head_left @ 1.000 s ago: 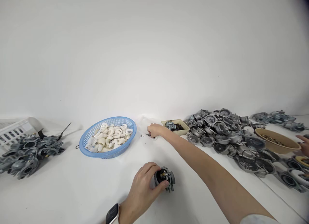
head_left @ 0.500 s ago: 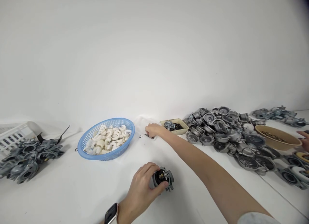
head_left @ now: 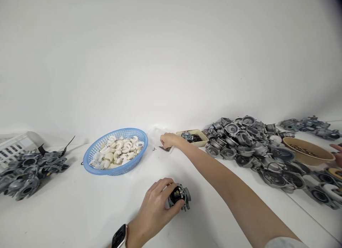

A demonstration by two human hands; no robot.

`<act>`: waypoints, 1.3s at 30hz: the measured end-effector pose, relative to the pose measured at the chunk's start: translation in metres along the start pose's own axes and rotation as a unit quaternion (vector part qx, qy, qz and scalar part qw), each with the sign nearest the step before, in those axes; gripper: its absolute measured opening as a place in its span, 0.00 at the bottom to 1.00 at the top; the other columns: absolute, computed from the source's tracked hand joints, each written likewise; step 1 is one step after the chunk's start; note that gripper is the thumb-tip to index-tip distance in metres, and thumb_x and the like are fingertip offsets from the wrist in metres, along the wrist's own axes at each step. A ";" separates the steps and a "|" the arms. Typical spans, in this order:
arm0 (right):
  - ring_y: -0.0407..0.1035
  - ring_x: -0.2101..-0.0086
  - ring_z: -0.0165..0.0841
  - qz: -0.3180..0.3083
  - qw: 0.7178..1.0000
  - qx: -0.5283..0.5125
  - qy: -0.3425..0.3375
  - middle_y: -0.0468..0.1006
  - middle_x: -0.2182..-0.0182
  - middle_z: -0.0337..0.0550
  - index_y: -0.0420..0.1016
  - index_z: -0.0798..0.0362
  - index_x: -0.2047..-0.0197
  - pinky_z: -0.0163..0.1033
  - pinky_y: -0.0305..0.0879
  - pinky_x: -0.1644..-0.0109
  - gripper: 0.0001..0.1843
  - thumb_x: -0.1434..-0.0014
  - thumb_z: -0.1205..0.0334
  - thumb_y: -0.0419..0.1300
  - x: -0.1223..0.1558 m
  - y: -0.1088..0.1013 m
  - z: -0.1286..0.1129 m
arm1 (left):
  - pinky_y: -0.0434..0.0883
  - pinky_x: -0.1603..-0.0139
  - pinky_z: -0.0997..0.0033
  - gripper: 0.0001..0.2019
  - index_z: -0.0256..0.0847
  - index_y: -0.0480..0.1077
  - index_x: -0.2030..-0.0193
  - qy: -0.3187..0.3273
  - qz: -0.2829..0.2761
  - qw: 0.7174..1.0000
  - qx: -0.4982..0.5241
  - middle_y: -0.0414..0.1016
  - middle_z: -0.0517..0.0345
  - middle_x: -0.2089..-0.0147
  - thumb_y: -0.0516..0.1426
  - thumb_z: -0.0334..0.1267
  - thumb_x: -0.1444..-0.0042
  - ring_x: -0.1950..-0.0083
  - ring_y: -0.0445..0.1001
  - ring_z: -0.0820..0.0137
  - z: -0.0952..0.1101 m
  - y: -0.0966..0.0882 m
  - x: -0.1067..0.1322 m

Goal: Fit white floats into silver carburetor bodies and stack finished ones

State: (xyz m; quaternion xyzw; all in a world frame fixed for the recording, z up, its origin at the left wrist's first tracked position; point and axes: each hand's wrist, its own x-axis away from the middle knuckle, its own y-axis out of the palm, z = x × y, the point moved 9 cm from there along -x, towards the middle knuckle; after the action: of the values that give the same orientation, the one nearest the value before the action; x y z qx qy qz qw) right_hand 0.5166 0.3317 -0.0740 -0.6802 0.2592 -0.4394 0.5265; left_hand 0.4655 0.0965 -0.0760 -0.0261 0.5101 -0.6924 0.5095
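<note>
The metal part [head_left: 187, 195] was held by the left hand [head_left: 157, 205] on the white table [head_left: 107, 209], in the near middle of the view. It was gripped from its left side, between the thumb and the bent fingers, and its dark inside with small brass-coloured pieces was turned upward. The right hand [head_left: 169, 140] was stretched farther out, over a small shallow tray [head_left: 169, 151]. Its fingers were curled downward, but the fingertips were hidden, so it could not be told whether anything was pinched by them.

At the left of this tray, the blue basket [head_left: 87, 164] was filled with white curved pieces [head_left: 117, 153]. At its right, just beside the right wrist, a cream tray [head_left: 203, 143] was placed. Beyond it, many grey metal bowls [head_left: 244, 150] were heaped together, and a tan basin [head_left: 311, 161] was set beside them.
</note>
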 end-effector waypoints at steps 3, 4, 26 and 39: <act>0.73 0.57 0.34 0.035 0.996 -0.073 -0.041 0.77 0.59 0.44 0.76 0.59 0.58 0.44 0.72 0.49 0.11 0.35 0.58 0.63 0.024 -0.012 -0.003 | 0.77 0.54 0.56 0.15 0.43 0.71 0.47 -0.005 0.001 1.000 0.015 0.75 0.50 0.49 0.61 0.38 0.39 0.53 0.76 0.59 0.001 0.000 0.000; 0.73 0.58 0.33 0.048 0.992 -0.104 -0.059 0.78 0.61 0.43 0.76 0.59 0.60 0.43 0.71 0.49 0.09 0.37 0.61 0.65 0.036 -0.014 -0.005 | 0.77 0.54 0.57 0.14 0.43 0.71 0.47 -0.010 0.001 1.000 0.018 0.75 0.50 0.49 0.61 0.38 0.39 0.53 0.77 0.59 0.001 0.000 0.000; 0.71 0.68 0.28 0.135 0.739 -0.660 -0.024 0.79 0.70 0.41 0.81 0.55 0.62 0.33 0.68 0.60 0.15 0.46 0.53 0.71 0.185 0.101 -0.009 | 0.76 0.45 0.60 0.18 0.45 0.65 0.40 -0.034 -0.025 0.999 0.029 0.72 0.51 0.43 0.59 0.40 0.35 0.45 0.75 0.62 0.002 0.005 0.005; 0.72 0.67 0.30 0.111 0.736 -0.668 0.000 0.80 0.69 0.42 0.81 0.54 0.62 0.35 0.68 0.60 0.16 0.47 0.51 0.71 0.186 0.105 -0.010 | 0.76 0.49 0.64 0.15 0.45 0.68 0.43 -0.048 -0.008 0.997 0.065 0.73 0.52 0.46 0.60 0.39 0.35 0.50 0.76 0.64 0.000 0.004 0.003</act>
State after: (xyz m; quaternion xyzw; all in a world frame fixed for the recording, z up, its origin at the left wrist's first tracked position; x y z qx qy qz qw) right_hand 0.6082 0.1424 -0.1116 -0.8233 0.5597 -0.0925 -0.0178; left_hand 0.4669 0.0944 -0.0798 -0.0302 0.4385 -0.7264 0.5283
